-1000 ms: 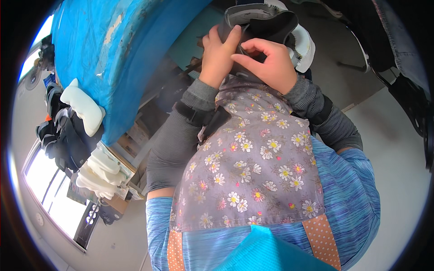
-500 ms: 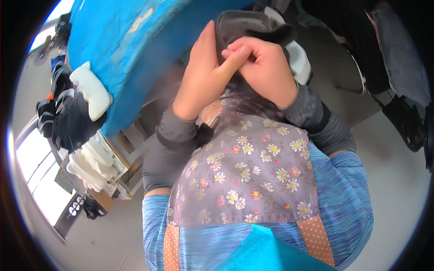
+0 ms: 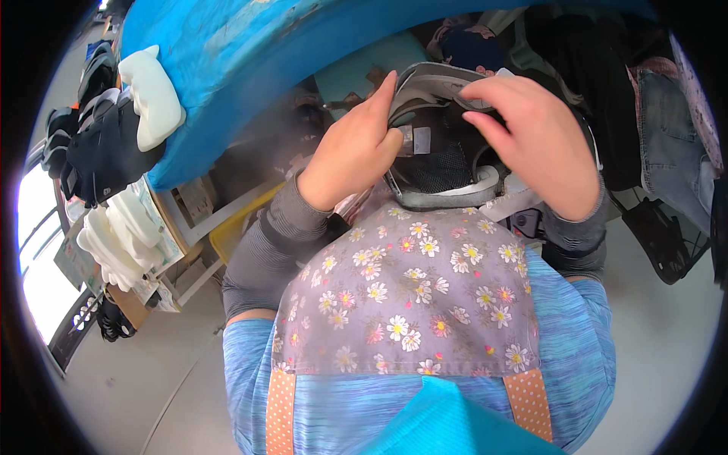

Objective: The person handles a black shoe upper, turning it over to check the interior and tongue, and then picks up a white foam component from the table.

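A dark, hollow, cap-like piece is in front of my apron, its opening facing me. Inside it show black mesh, a small white label and a pale grey band along the rim. My left hand grips the left rim, index finger stretched upward along the edge and thumb bent at the inner side. Over the right side is my right hand, thumb and index finger parted near the inner band. Its other fingers are hidden, as is the piece's underside.
A blue-covered table curves across the far left. Stacked black caps and a white moulded form are at its left end, above more white forms. Hung jeans and a dark chair-like frame stand right.
My hands were close together over the dark piece; now they are apart, the right one farther right. The piece has turned, so its mesh interior and label show.
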Motion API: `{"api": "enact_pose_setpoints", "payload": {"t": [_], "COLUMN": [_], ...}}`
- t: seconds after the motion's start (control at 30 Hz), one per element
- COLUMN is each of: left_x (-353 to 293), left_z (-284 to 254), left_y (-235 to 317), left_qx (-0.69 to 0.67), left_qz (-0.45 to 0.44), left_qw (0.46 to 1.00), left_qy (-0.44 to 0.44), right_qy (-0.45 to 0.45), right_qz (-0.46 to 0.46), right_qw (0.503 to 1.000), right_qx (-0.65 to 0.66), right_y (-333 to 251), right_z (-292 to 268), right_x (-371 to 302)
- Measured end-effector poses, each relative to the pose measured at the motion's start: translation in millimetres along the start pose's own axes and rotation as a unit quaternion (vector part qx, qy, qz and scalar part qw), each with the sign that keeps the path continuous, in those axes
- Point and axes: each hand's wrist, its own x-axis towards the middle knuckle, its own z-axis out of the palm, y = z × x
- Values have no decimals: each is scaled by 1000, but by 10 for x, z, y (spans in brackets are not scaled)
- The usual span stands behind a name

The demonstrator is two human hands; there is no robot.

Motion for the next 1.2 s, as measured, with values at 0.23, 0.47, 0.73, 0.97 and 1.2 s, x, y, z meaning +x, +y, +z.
{"api": "enact_pose_setpoints", "payload": {"t": [0.23, 0.47, 0.73, 0.97, 1.2], "left_x": [-53, -173, -172, -140, -165], "left_z": [-219, -86, -61, -61, -121], "left_y": [81, 5, 43, 21, 72], "left_qx": [96, 121, 94, 108, 88], "left_qz": [46, 59, 61, 65, 52], "left_qw": [993, 990, 993, 992, 995], "left_qy": [44, 45, 37, 29, 13], "right_qy": [38, 24, 118, 147, 75], "right_qz": [-69, -110, -55, -17, -32], "right_qw": [995, 994, 988, 984, 995], "right_qx": [62, 13, 87, 100, 64], "right_y": [-46, 0, -27, 7, 64], "right_z": [704, 1091, 1084, 1103, 953], "right_x": [118, -87, -55, -13, -84]}}
